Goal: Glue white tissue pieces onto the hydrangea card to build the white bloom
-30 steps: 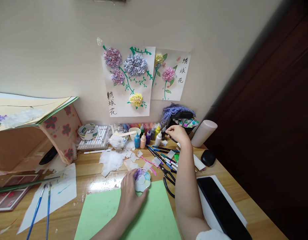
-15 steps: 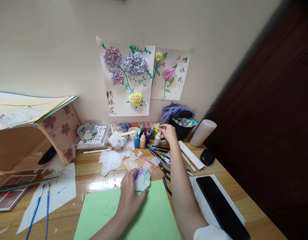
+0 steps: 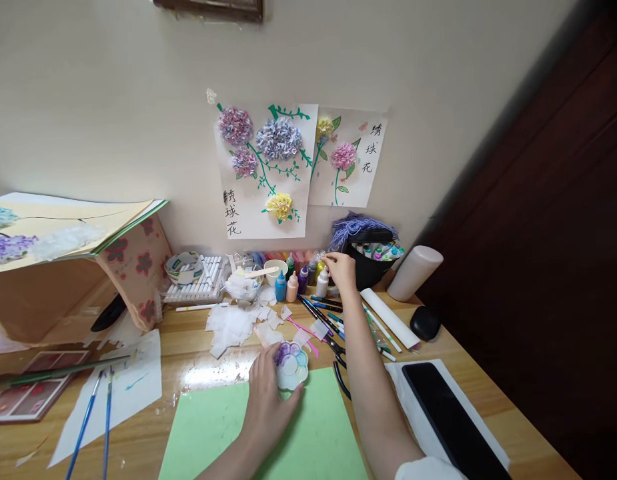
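White flower-shaped plastic palette (image 3: 292, 367) | left hand (image 3: 267, 383): clamped round its near-left rim | right hand (image 3: 342, 272): beyond palette, beside small yellow squeeze bottle (image 3: 320, 266), cannot tell grip

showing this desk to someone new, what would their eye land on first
Probably the flower picture on the wall, with its ruffled purple, blue and yellow blooms, and a second, pink-flowered picture beside it. Next, the bright green sheet at the front, where the left hand holds a flower-shaped palette at its far edge. Behind, the right hand is at the small coloured bottles.
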### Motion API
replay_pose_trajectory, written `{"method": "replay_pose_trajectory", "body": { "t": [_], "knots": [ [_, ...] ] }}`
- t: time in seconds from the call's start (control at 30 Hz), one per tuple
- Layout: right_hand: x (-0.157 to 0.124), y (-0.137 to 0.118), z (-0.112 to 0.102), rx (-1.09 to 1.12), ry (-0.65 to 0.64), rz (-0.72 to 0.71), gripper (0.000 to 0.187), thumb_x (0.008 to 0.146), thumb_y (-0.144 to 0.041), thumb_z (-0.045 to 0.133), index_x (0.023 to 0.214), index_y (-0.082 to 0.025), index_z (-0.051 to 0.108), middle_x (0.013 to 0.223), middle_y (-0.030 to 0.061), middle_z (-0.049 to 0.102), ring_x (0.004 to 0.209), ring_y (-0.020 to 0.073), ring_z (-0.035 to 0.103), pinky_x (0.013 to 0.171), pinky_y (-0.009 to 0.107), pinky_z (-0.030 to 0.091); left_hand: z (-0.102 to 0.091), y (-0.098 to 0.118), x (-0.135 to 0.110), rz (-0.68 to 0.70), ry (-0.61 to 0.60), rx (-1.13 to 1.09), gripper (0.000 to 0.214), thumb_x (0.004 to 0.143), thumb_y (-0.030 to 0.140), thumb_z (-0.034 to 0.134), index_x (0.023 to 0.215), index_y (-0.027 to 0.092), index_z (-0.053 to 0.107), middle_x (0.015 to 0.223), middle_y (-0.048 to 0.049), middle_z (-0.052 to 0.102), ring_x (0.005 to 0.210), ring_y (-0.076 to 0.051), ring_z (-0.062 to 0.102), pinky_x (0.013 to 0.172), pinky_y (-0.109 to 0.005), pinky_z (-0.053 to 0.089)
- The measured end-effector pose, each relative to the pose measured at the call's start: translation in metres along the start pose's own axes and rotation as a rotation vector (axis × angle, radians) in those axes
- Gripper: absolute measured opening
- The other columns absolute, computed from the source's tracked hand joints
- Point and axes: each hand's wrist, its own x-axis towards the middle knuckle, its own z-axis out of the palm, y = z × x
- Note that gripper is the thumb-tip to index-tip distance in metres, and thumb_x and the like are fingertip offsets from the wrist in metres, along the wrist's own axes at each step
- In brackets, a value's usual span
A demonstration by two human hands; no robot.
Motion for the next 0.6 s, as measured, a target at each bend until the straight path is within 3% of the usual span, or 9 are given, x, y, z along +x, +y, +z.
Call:
{"method": "replay_pose_trajectory", "body": {
  "t": [0.13,0.2,0.27,0.33,0.43,0.53,0.6],
  "knots": [
    [-0.008,-0.039,-0.028,0.089,0.122,-0.107,0.032,0.077,-0.038,0.055,0.092,-0.014,0.070,0.073,0.0068,0.070,0.052,0.0148,0.059,0.054,0.026,0.047,0.002,0.000,-0.006,0.030,0.025,0.077,0.063,0.074,0.028,0.056,0.130,0.016,0.029,0.124,-0.0147,0.047,0.116,-0.030,0.044,0.098,-0.051,0.036],
    [-0.020,-0.069,-0.047,0.249,0.248,-0.246,0.031,0.077,-0.039,0.058,0.092,-0.015,0.070,0.077,0.0063,0.069,0.057,0.0150,0.059,0.054,0.026,0.047,0.002,0.000,-0.009,0.053,0.033,0.123,0.066,0.073,0.027,0.056,0.132,0.015,0.027,0.125,-0.0157,0.046,0.117,-0.031,0.042,0.099,-0.053,0.033],
    [-0.038,-0.097,-0.064,0.365,0.263,-0.299,0.027,0.076,-0.039,0.062,0.087,-0.016,0.069,0.076,0.0046,0.068,0.060,0.0144,0.059,0.055,0.026,0.047,-0.001,0.003,-0.010,0.072,0.058,0.153,0.070,0.074,0.028,0.056,0.134,0.015,0.024,0.129,-0.0173,0.043,0.121,-0.033,0.039,0.100,-0.055,0.032],
    [-0.057,-0.119,-0.073,0.414,0.126,-0.267,0.024,0.074,-0.039,0.064,0.079,-0.016,0.067,0.070,0.0024,0.066,0.060,0.0136,0.058,0.055,0.025,0.047,-0.011,0.011,-0.008,0.089,0.105,0.148,0.072,0.077,0.032,0.056,0.137,0.015,0.019,0.136,-0.0187,0.035,0.126,-0.033,0.034,0.101,-0.055,0.031],
    [-0.085,-0.133,-0.072,0.423,-0.206,-0.176,0.025,0.071,-0.040,0.068,0.068,-0.015,0.061,0.062,-0.0006,0.059,0.056,0.0112,0.053,0.052,0.022,0.043,-0.036,0.029,0.002,0.131,0.170,0.074,0.071,0.082,0.037,0.052,0.139,0.017,0.015,0.141,-0.0178,0.029,0.132,-0.029,0.027,0.103,-0.050,0.031],
    [-0.112,-0.133,-0.063,0.470,-0.416,-0.088,0.028,0.072,-0.041,0.067,0.066,-0.016,0.056,0.062,-0.0028,0.053,0.056,0.0091,0.049,0.052,0.020,0.040,-0.059,0.046,0.012,0.172,0.179,0.003,0.064,0.083,0.039,0.052,0.136,0.019,0.021,0.135,-0.0147,0.040,0.127,-0.026,0.035,0.101,-0.046,0.034],
    [-0.128,-0.130,-0.056,0.509,-0.473,-0.047,0.029,0.075,-0.042,0.065,0.067,-0.017,0.053,0.060,-0.0043,0.049,0.053,0.0079,0.045,0.049,0.020,0.037,-0.071,0.053,0.017,0.187,0.127,-0.018,0.047,0.084,0.040,0.051,0.125,0.021,0.037,0.120,-0.0102,0.053,0.115,-0.024,0.046,0.099,-0.045,0.035]
  ]
}}
